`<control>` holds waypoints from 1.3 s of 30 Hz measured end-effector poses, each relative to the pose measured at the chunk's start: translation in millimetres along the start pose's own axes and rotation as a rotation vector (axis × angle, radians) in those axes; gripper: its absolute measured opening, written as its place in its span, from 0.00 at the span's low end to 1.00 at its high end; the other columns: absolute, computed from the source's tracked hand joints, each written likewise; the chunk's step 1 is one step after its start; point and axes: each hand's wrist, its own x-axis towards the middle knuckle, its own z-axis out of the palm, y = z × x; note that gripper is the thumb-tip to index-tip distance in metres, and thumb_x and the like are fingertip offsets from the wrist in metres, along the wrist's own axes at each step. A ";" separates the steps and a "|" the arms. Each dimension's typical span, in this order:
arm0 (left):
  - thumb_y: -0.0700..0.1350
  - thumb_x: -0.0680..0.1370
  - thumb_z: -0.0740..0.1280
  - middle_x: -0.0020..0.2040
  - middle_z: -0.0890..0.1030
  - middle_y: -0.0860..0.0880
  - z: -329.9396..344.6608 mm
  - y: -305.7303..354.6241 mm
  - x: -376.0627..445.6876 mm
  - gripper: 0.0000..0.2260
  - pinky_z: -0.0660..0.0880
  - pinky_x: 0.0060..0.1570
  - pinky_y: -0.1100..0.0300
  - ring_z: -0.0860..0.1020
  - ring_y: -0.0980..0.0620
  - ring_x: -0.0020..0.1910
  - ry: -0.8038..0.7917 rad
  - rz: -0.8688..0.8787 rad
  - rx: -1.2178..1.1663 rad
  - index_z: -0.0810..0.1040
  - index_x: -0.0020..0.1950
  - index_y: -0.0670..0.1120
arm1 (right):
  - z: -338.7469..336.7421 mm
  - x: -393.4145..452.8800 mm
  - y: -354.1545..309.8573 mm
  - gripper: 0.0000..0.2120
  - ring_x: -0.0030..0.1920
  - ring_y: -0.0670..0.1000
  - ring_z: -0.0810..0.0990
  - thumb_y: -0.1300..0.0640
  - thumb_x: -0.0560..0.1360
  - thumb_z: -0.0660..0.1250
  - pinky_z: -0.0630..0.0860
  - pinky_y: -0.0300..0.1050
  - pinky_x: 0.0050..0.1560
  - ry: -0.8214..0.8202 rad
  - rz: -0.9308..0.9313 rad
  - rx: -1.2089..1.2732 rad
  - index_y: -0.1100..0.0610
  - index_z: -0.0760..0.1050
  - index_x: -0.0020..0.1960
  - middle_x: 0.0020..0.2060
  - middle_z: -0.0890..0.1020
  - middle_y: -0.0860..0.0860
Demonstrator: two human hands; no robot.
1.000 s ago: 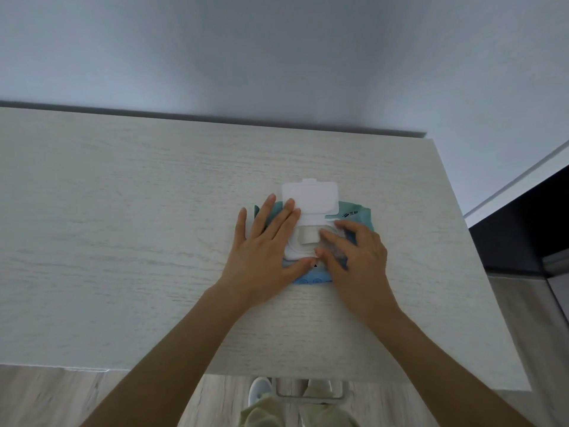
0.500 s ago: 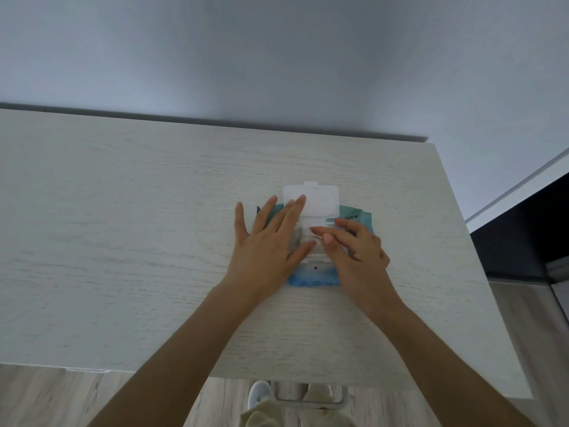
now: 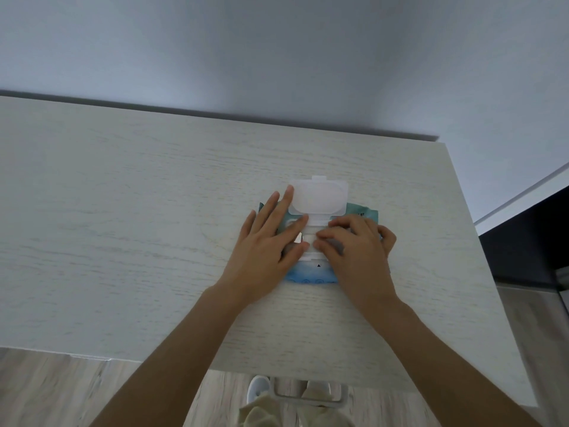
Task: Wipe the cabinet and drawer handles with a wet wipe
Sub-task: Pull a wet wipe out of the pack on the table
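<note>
Left hand [image 3: 264, 241] flat, fingers straight, pressing left half of wet wipe pack [image 3: 311, 274] on cabinet top [image 3: 123, 241]. Right hand [image 3: 358, 248] fingers curled at opening; pinch unclear. Lid [image 3: 318, 195] flipped open, far side.

Grey wall [image 3: 277, 57] behind; wood floor [image 3: 46, 392] below.

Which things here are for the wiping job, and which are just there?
For the job:
wet wipe pack, its lid flipped open
left hand pressing the pack
right hand at the opening
handle below

Just there:
cabinet top
wall
</note>
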 end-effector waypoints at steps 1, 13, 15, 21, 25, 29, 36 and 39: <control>0.61 0.80 0.50 0.76 0.42 0.58 0.1 -0.1 -0.3 0.25 0.45 0.74 0.50 0.39 0.56 0.76 -0.011 0.006 0.020 0.61 0.74 0.55 | 1.2 2.9 -1.1 0.03 0.51 0.53 0.76 0.57 0.69 0.74 0.53 0.43 0.54 0.000 0.000 0.011 0.54 0.83 0.43 0.46 0.81 0.50; 0.65 0.75 0.53 0.75 0.61 0.53 -0.8 2.9 -1.1 0.32 0.53 0.74 0.46 0.48 0.53 0.76 0.051 0.003 0.019 0.66 0.73 0.48 | 3.7 14.1 -0.1 0.03 0.51 0.55 0.74 0.60 0.74 0.68 0.59 0.48 0.54 -0.155 -0.148 -0.143 0.57 0.79 0.43 0.48 0.77 0.53; 0.64 0.75 0.55 0.74 0.64 0.52 -0.5 3.8 -1.1 0.31 0.56 0.73 0.45 0.51 0.52 0.76 0.080 0.006 0.003 0.67 0.72 0.46 | 4.8 15.5 1.6 0.03 0.52 0.56 0.71 0.60 0.76 0.65 0.59 0.47 0.53 -0.198 -0.158 -0.197 0.58 0.78 0.45 0.50 0.75 0.55; 0.62 0.75 0.58 0.72 0.68 0.50 1.8 3.2 -0.1 0.30 0.62 0.69 0.41 0.57 0.49 0.75 0.134 0.029 -0.004 0.72 0.69 0.44 | 6.7 16.0 5.3 0.03 0.52 0.55 0.66 0.63 0.77 0.61 0.53 0.41 0.50 -0.234 -0.116 -0.169 0.59 0.73 0.47 0.51 0.70 0.56; 0.62 0.74 0.59 0.72 0.69 0.49 3.4 1.9 0.6 0.30 0.64 0.68 0.41 0.58 0.49 0.75 0.154 0.029 -0.003 0.72 0.69 0.44 | 2.8 20.6 5.1 0.07 0.51 0.54 0.66 0.64 0.76 0.61 0.51 0.39 0.49 -0.201 -0.070 -0.054 0.54 0.67 0.44 0.47 0.65 0.50; 0.61 0.74 0.60 0.72 0.69 0.50 4.8 1.1 0.3 0.29 0.64 0.67 0.41 0.58 0.49 0.75 0.159 0.038 -0.013 0.72 0.69 0.44 | 1.7 18.5 7.1 0.08 0.53 0.51 0.68 0.52 0.74 0.67 0.52 0.39 0.51 -0.231 -0.116 -0.050 0.55 0.76 0.51 0.48 0.71 0.49; 0.62 0.74 0.59 0.72 0.68 0.49 3.9 1.6 0.4 0.31 0.63 0.69 0.43 0.57 0.50 0.75 0.145 0.032 -0.009 0.73 0.69 0.42 | 5.2 18.5 5.4 0.04 0.50 0.55 0.72 0.58 0.71 0.71 0.53 0.40 0.50 -0.166 -0.109 -0.066 0.58 0.79 0.41 0.46 0.75 0.55; 0.62 0.74 0.59 0.72 0.68 0.49 2.7 1.8 0.1 0.31 0.63 0.68 0.42 0.58 0.49 0.75 0.148 0.030 -0.014 0.73 0.68 0.42 | 9.0 19.2 5.8 0.05 0.47 0.58 0.72 0.58 0.73 0.69 0.62 0.48 0.50 -0.183 -0.163 -0.160 0.60 0.77 0.41 0.45 0.75 0.57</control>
